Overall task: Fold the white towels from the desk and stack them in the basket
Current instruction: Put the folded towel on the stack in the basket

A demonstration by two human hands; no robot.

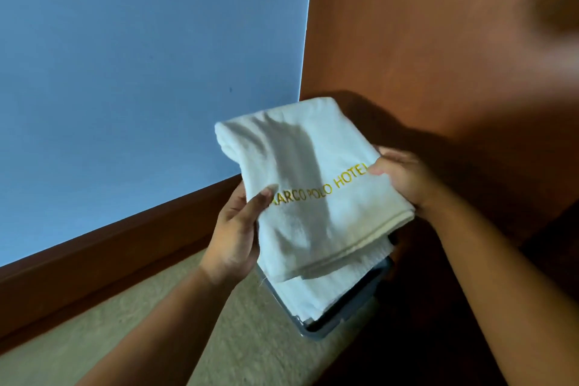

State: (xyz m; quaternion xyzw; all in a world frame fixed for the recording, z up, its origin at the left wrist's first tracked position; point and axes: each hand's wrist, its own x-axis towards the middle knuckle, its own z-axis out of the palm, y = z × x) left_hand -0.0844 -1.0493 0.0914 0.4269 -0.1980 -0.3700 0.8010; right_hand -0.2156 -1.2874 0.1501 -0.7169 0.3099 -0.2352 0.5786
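Note:
A folded white towel (307, 185) with yellow embroidered lettering hangs in the air between my hands, above a grey basket (341, 313) on the floor. My left hand (235, 229) grips the towel's left edge, thumb on top by the lettering. My right hand (404, 178) grips the right edge, thumb pressed on the cloth. Another white towel (326, 288) lies inside the basket, mostly hidden under the held one. Only the basket's near corner and rim show.
A brown wooden panel (438, 50) rises right behind and beside the basket. A blue wall (141, 72) with a dark wooden skirting board (109, 254) runs on the left. Beige carpet (194, 338) covers the floor.

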